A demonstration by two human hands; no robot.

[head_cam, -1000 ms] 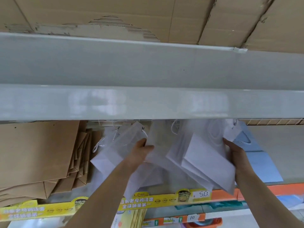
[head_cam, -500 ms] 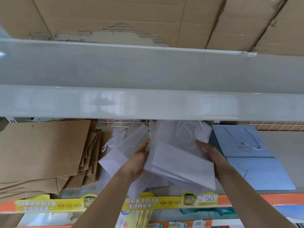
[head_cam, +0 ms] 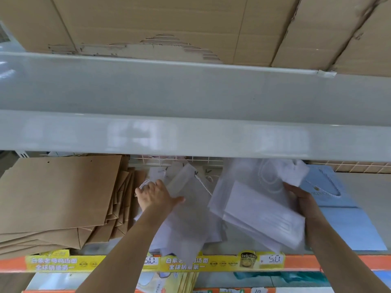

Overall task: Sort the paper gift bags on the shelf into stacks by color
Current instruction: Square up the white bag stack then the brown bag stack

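White bags now split: right hand [head_cam: 302, 199] has pulled a gripped bundle [head_cam: 260, 210] clear; left hand [head_cam: 155, 196], fingers flat, presses loose white bags [head_cam: 186, 208] on shelf [head_cam: 306, 262] betw. brown [head_cam: 59, 193] & blue stacks [head_cam: 347, 227]. White pile forming.

Torn cardboard boxes [head_cam: 160, 24] sit along the top of the frame, their outer layer peeled away at center to expose the corrugation. Below them a pale grey upper shelf board [head_cam: 194, 115] spans the full width, a strip of tape [head_cam: 326, 74] stuck to its back edge at upper right. A white wire grid [head_cam: 190, 160] shows beneath it. Yellow promotional strips [head_cam: 184, 263] with Chinese lettering and a handwritten "5.0" price tag [head_cam: 273, 259] line the orange rail [head_cam: 300, 262] across the bottom.
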